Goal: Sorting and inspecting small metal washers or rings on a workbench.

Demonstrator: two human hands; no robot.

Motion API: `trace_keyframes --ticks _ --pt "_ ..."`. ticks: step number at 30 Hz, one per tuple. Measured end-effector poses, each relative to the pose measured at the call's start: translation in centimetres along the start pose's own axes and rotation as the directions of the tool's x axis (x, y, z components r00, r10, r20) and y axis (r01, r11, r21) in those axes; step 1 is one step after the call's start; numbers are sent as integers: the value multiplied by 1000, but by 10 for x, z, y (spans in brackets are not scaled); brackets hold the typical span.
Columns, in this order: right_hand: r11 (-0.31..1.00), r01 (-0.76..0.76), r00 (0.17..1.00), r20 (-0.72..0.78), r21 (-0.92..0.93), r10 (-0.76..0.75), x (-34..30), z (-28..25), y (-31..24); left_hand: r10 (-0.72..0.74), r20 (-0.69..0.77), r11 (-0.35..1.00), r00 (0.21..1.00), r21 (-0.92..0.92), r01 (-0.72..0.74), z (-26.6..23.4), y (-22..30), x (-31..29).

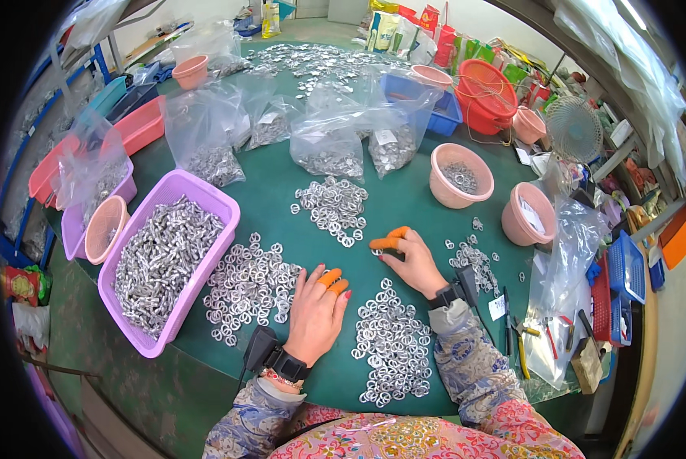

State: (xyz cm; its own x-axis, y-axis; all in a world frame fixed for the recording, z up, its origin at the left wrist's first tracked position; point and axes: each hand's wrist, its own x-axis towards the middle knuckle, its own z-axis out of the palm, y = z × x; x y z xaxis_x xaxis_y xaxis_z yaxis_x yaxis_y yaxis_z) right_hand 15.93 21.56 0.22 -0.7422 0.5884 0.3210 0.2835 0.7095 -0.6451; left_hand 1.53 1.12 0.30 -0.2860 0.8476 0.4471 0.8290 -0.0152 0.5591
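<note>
Pinching one small silver metal ring [377,252] in the right hand [413,262], apparently between thumb and orange-covered finger, near the far heap of silver rings [334,206]. Resting the left hand [312,314] palm down, with fingers loosely parted, at the edge of the left heap of silver rings [247,287]; cannot tell about anything beneath. Looks partway, at a guess: plenty left loose there and in the near heap of silver rings [393,344]; possibly done, the grey metal pieces [461,180] in the round pink plastic bowl [459,154].

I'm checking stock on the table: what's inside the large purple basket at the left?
The purple basket holds a heap of small, elongated silvery parts. The heap hides the basket's bottom and anything buried beneath.
</note>
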Motion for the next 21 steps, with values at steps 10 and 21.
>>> trace_keyframes --ticks 10,21 --pt "990 121 990 61 76 -125 -4 24 -32 -38 -28 998 999 -42 37 0 0 -1" --pt "988 128 988 103 -86 -119 25 9 -6 32 10 995 999 93 -33 3 -5 -2"
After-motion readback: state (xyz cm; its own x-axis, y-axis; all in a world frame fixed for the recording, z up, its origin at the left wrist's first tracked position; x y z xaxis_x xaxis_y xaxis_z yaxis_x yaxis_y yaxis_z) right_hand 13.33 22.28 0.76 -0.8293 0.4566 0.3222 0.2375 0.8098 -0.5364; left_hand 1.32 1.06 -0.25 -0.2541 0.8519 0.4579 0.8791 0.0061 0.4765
